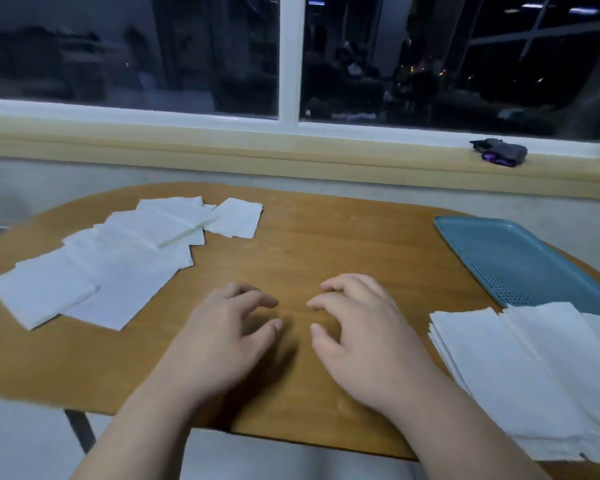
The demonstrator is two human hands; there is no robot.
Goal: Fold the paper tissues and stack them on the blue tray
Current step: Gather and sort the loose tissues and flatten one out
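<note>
A dark window (118, 57) with a white frame fills the twelve o'clock side, with a pale sill (222, 147) running below it. Under that, a rounded wooden table (326, 237) takes up the middle. At four o'clock on the table lies a thick pile of white paper tissues (499, 375), long and flat, reaching off the right edge of the view. Its far edge overlaps the near end of the blue tray (510, 258), which sits at two to three o'clock, its floor dotted with small holes. At nine to ten o'clock a loose row of smaller square tissues (118, 258) fans across the wood, overlapping one another, with one square (236, 218) at eleven o'clock beside the rest. At six o'clock both hands are over bare wood, palms down, close together but apart. The left hand (222, 337) has its fingers loosely bent and grips nothing; the right hand (364, 334) is the same, fingers bent and gripping nothing. Whether the fingertips touch the table cannot be told. A small dark bundle (499, 151) with a purple patch rests on the sill at one o'clock
</note>
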